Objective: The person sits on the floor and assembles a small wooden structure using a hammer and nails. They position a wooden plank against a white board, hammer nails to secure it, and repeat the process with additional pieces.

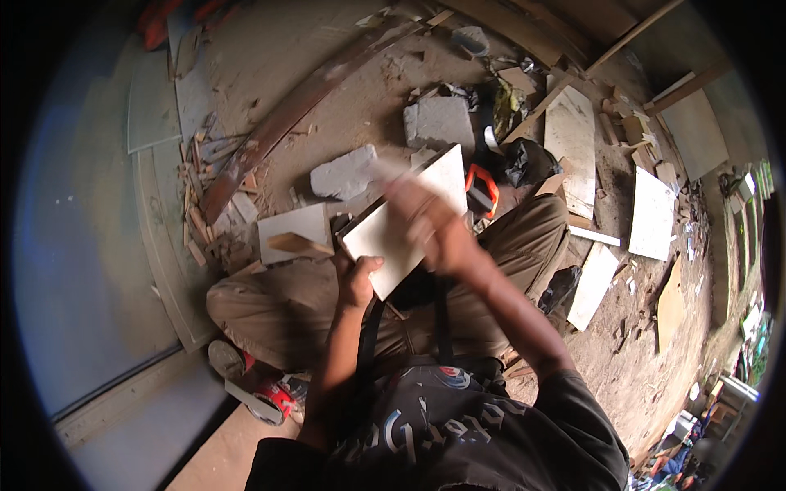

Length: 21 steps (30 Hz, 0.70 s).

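Note:
A flat white rectangular board [446, 184] with a dark edge lies tilted above my lap. My left hand [356, 278] grips its near left corner, with the thumb on the white face and the other fingers hidden underneath. Over the middle of the board is my right hand [430, 225], smeared by motion. Its fingers are too blurred to show whether they hold anything or press on the surface. Just beyond the board's right edge sits an orange and black loop-shaped handle [483, 192]; the rest of that object is hidden.
Grey blocks [438, 123] and a broken slab [344, 172] lie ahead. A long brown beam [303, 94] crosses the floor at far left, beside wood scraps [196, 213]. White panels [652, 214] and a black bag [528, 162] are to the right. A blue-grey panel [90, 270] borders the left.

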Tool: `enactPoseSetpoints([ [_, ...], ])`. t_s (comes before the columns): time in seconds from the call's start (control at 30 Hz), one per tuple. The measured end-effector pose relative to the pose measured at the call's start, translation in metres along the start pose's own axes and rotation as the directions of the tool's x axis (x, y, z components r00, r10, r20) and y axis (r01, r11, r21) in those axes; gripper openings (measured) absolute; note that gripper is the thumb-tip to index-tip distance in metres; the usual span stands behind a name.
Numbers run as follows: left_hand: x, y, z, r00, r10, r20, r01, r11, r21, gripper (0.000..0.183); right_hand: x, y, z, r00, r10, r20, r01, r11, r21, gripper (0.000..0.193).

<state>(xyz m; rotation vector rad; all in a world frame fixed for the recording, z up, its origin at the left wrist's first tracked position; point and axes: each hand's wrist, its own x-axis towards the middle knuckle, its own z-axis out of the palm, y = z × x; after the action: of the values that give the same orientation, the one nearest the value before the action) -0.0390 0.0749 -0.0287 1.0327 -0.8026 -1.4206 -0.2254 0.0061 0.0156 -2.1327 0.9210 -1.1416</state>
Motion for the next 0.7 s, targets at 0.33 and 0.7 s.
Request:
enactPoseSetpoints([
  [0.33,0.004,0.022,0.011,0.939,0.211,0.273,-0.306,0.875,0.375,0.039,0.003,0.003,0.01,0.953,-0.082,-0.291,0.104,0.993,0.059,0.011],
  [0.7,-0.001,0.002,-0.002,0.922,0.273,0.276,-0.374,0.813,0.446,0.039,-0.018,0.023,-0.006,0.976,0.035,-0.213,-0.009,0.993,0.122,0.01],
])
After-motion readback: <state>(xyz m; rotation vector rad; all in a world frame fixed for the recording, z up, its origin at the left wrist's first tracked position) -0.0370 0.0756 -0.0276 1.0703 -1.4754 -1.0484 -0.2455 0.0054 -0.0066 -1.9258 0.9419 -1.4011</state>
